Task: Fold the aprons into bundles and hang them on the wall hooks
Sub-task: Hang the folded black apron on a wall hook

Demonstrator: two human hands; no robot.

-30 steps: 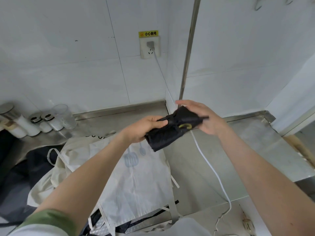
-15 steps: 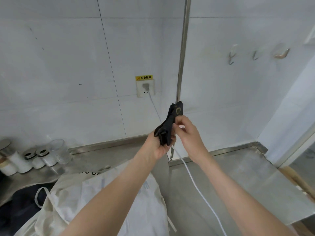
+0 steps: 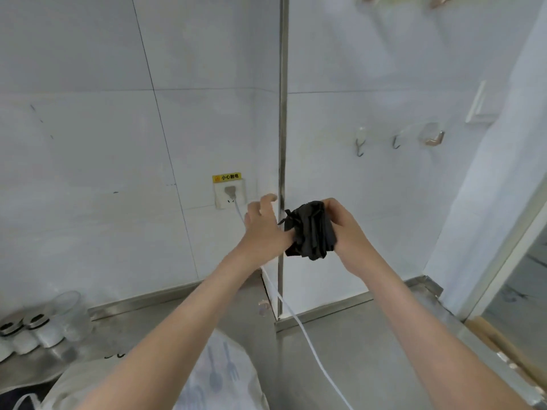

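Black apron bundle point(image 3: 310, 229) hangs in the air in front of the wall corner, near the middle of our view and well above the steel counter point(image 3: 370, 350). Our right hand point(image 3: 346, 229) grips it from the three o'clock side, with the fingers curled over its top edge and the palm against its right face. Our left hand point(image 3: 263, 229) is at the bundle's nine o'clock. Its fingers are spread and loosely bent, curled round nothing, and its thumb rests against the bundle's left edge, where a short strap end sticks out.

Right behind the bundle, the steel corner strip point(image 3: 283, 113) runs straight up toward twelve o'clock. At ten o'clock from the bundle we see a wall socket point(image 3: 229, 193) with a plug in it and a yellow warning label point(image 3: 226, 177) just above. A white cable point(image 3: 307, 341) drops from the plug, passes behind our left hand and trails across the counter toward six o'clock.

At two o'clock, well apart from the bundle, three wall hooks point(image 3: 396, 142) sit in a row on the right-hand wall.

At seven o'clock, along the bottom of our view, a white apron point(image 3: 219, 377) with a blue cutlery print lies on the counter, partly hidden by our left forearm. At eight o'clock, by the left edge, small white jars point(image 3: 29, 329) and a clear glass jar point(image 3: 71, 312) stand against the wall.
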